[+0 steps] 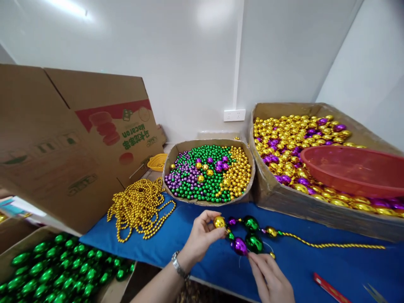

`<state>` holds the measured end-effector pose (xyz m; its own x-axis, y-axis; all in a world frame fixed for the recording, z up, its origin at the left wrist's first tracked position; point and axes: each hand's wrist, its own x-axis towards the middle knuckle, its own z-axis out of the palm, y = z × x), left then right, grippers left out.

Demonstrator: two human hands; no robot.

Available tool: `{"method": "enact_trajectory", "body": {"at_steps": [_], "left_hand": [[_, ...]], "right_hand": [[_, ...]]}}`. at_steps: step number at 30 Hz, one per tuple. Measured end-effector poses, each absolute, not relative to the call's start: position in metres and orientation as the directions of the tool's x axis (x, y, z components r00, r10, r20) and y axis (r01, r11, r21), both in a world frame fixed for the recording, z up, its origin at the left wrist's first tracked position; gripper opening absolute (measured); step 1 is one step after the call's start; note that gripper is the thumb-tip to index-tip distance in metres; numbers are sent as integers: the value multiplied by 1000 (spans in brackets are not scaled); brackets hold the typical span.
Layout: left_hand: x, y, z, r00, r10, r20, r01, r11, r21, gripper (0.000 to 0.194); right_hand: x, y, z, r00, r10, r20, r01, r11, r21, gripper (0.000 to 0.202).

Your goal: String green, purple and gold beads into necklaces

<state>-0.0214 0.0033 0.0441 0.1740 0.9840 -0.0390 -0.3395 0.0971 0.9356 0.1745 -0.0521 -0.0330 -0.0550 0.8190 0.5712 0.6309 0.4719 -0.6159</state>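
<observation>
Left grip [202, 235] on gold bead [219, 221], right grip [269, 275] beside purple bead [239, 246]

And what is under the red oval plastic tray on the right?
Shiny gold and purple balls show beside the red oval plastic tray, in the large brown cardboard box; whatever lies directly under the tray is hidden.

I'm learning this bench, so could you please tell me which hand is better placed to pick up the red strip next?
Probably the right hand, nearer the red strip, though busy by the purple ball; the left hand is farther away, holding a gold ball.
</observation>
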Motion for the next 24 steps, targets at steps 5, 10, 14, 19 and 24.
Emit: {"method": "enact_trajectory", "body": {"at_steps": [5,10,14,19,24], "left_hand": [[-22,4,43,217,974,-67,-349,141,927,41],[-22,0,43,237,972,-12,-230,68,971,40],[-25,-1,49,342,940,13,-133,35,990,43],[-51,37,60,306,941,145,144,-196,970,49],[-92,107,65,74,974,215,769,-193,610,22]], "right_hand": [[175,-51,-33,-41,831,555,575,474,-667,24],[171,-51,-41,-17,958,286,374,271,-887,27],[164,-50,-44,-48,999,-25,24,-24,-999,38],[161,-48,-37,-22,998,-51,-227,-55,-972,42],[166,-46,-38,9,1000,-28,-223,-25,-974,40]]}}
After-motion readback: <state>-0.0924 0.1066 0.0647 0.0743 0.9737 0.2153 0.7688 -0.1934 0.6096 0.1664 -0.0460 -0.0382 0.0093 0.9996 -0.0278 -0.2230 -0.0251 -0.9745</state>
